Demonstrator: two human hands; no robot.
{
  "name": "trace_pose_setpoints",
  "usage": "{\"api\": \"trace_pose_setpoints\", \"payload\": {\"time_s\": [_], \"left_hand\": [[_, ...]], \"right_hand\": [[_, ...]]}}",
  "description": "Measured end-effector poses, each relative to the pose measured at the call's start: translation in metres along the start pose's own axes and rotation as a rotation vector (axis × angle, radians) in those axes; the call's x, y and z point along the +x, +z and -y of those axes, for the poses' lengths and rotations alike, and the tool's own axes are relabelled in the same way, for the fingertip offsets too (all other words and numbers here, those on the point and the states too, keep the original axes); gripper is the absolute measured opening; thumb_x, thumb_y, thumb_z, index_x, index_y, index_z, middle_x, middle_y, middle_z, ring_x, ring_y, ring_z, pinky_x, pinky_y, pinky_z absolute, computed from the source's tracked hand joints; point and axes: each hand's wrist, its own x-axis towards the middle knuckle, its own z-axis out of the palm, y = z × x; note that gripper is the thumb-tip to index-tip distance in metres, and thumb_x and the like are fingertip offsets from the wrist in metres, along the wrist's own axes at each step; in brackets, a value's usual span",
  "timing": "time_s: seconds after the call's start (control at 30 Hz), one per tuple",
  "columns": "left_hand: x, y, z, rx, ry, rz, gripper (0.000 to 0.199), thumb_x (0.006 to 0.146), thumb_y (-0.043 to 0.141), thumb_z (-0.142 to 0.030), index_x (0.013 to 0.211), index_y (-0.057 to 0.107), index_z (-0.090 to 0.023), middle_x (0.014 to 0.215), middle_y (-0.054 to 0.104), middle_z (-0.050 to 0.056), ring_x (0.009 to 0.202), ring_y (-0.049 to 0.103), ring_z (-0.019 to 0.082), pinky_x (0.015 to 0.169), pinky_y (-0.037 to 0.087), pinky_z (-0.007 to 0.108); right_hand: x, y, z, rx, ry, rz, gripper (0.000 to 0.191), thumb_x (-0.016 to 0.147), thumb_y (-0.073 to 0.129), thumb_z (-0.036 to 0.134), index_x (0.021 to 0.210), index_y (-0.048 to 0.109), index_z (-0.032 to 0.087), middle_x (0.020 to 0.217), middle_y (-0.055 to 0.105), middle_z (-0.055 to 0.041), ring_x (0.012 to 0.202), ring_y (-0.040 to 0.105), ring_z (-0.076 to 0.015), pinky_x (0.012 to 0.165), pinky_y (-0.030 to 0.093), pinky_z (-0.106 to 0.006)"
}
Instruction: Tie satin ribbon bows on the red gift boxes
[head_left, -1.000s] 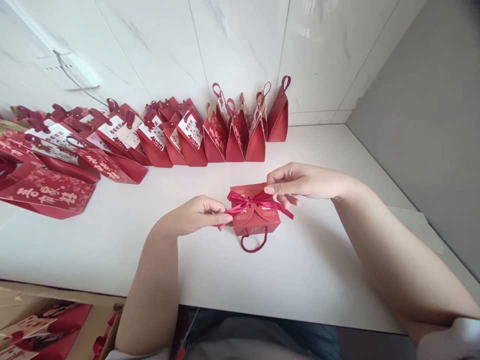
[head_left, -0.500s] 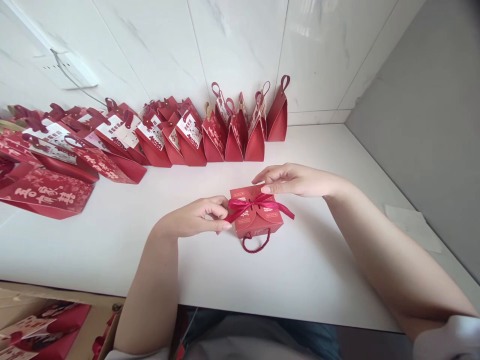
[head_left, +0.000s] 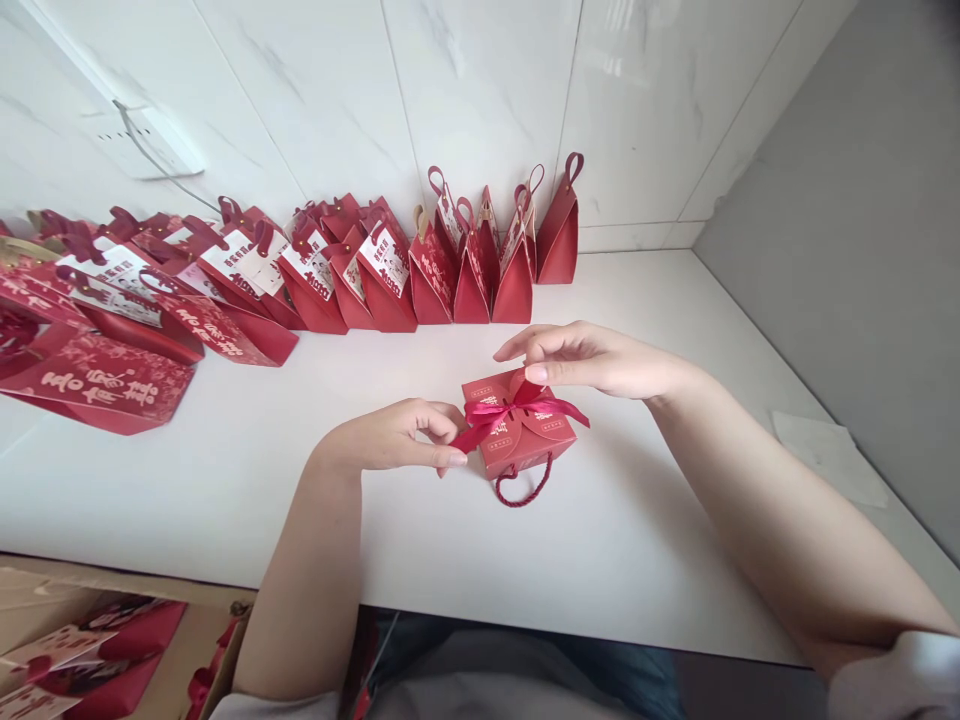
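Observation:
A small red gift box (head_left: 525, 448) with pale printed characters lies on the white table, its rope handle (head_left: 529, 498) resting towards me. Across its top runs a red ribbon (head_left: 555, 405), crossed or knotted at the middle. My left hand (head_left: 409, 435), at the box's left side, pinches one ribbon end between thumb and fingers. Above the far edge, my right hand (head_left: 574, 358) has its thumb and index finger closed on another part of the ribbon, while its other fingers stretch outward. One loose ribbon tail hangs over the box's right side.
Several red gift boxes (head_left: 386, 285) with loop handles stand along the tiled wall, reaching to the left. A carton (head_left: 214, 600) with more red boxes is at lower left. A white paper sheet (head_left: 829, 455) lies at right. A wall socket (head_left: 154, 145) has a cable.
The gift box has turned slightly and shifted a little right. The ribbon is drawn more upward under my right hand; both hands keep their hold.

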Motion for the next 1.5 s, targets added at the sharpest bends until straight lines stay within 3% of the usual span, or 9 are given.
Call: {"api": "trace_pose_setpoints", "payload": {"time_s": [0.17, 0.43, 0.57, 0.73, 0.9, 1.13, 1.23, 1.4, 1.5], "left_hand": [[0.002, 0.003, 0.002, -0.048, -0.047, -0.042, 0.033, 0.084, 0.062, -0.048, 0.087, 0.069, -0.016, 0.085, 0.061, 0.004, 0.079, 0.055, 0.017, 0.07, 0.045, 0.026], [0.012, 0.011, -0.002, -0.178, -0.039, -0.18, 0.037, 0.086, 0.059, -0.051, 0.088, 0.067, -0.014, 0.07, 0.049, 0.0, 0.062, 0.04, 0.01, 0.055, 0.034, 0.023], [0.01, 0.009, -0.001, -0.202, -0.046, -0.16, 0.034, 0.087, 0.059, -0.049, 0.088, 0.065, -0.015, 0.069, 0.047, -0.001, 0.061, 0.039, 0.009, 0.054, 0.031, 0.023], [0.008, 0.009, 0.0, -0.201, -0.041, -0.137, 0.033, 0.088, 0.059, -0.048, 0.088, 0.064, -0.015, 0.071, 0.047, -0.001, 0.062, 0.04, 0.01, 0.055, 0.032, 0.023], [0.008, 0.009, -0.002, -0.186, -0.027, -0.183, 0.032, 0.086, 0.062, -0.048, 0.089, 0.061, -0.016, 0.078, 0.053, 0.001, 0.065, 0.045, 0.01, 0.058, 0.038, 0.022], [0.011, 0.013, -0.006, -0.166, -0.076, -0.36, 0.04, 0.086, 0.06, -0.053, 0.075, 0.057, -0.015, 0.066, 0.044, -0.003, 0.058, 0.039, 0.008, 0.053, 0.03, 0.021], [0.012, 0.013, -0.004, -0.135, -0.072, -0.314, 0.04, 0.083, 0.064, -0.05, 0.067, 0.056, -0.014, 0.062, 0.045, -0.003, 0.057, 0.039, 0.008, 0.054, 0.031, 0.022], [0.011, 0.01, -0.002, -0.104, -0.063, -0.138, 0.032, 0.079, 0.068, -0.045, 0.073, 0.069, -0.013, 0.065, 0.056, 0.001, 0.06, 0.044, 0.01, 0.057, 0.036, 0.024], [0.011, 0.011, -0.004, -0.085, -0.04, -0.006, 0.033, 0.079, 0.069, -0.043, 0.067, 0.069, -0.013, 0.068, 0.062, 0.004, 0.063, 0.05, 0.012, 0.06, 0.039, 0.025]], "right_hand": [[0.0, 0.001, 0.001, 0.03, -0.022, -0.018, 0.034, 0.081, 0.069, 0.052, 0.073, 0.063, 0.019, 0.133, 0.056, -0.0068, 0.128, 0.047, -0.0281, 0.1, 0.038, -0.039], [0.004, -0.002, -0.011, 0.023, 0.045, 0.037, 0.043, 0.083, 0.064, 0.058, 0.066, 0.063, 0.019, 0.131, 0.058, -0.0062, 0.132, 0.043, -0.0299, 0.103, 0.034, -0.04], [0.006, 0.0, -0.012, 0.005, 0.047, 0.029, 0.045, 0.083, 0.063, 0.061, 0.066, 0.064, 0.018, 0.124, 0.062, -0.0066, 0.124, 0.049, -0.029, 0.097, 0.038, -0.038], [0.007, 0.001, -0.013, 0.035, 0.074, -0.007, 0.042, 0.084, 0.061, 0.06, 0.097, 0.073, 0.022, 0.119, 0.066, -0.0048, 0.102, 0.058, -0.023, 0.091, 0.041, -0.036], [0.004, 0.0, -0.011, 0.108, 0.046, -0.024, 0.047, 0.083, 0.064, 0.058, 0.111, 0.072, 0.022, 0.124, 0.065, -0.0071, 0.114, 0.055, -0.0263, 0.097, 0.039, -0.037], [0.001, -0.002, -0.005, -0.032, 0.123, -0.121, 0.045, 0.079, 0.065, 0.062, 0.099, 0.073, 0.022, 0.1, 0.071, -0.0052, 0.102, 0.059, -0.027, 0.091, 0.041, -0.038], [0.001, -0.003, -0.007, -0.078, 0.136, -0.104, 0.039, 0.081, 0.065, 0.058, 0.092, 0.071, 0.021, 0.099, 0.07, -0.0048, 0.097, 0.06, -0.0246, 0.086, 0.043, -0.037], [-0.001, -0.002, -0.007, -0.145, 0.142, -0.025, 0.031, 0.086, 0.06, 0.051, 0.092, 0.066, 0.021, 0.103, 0.069, -0.0051, 0.091, 0.062, -0.0221, 0.079, 0.046, -0.035], [-0.002, 0.001, -0.005, -0.251, 0.086, -0.118, 0.026, 0.088, 0.057, 0.046, 0.097, 0.064, 0.023, 0.105, 0.068, -0.0044, 0.093, 0.062, -0.0219, 0.082, 0.046, -0.036]]}}
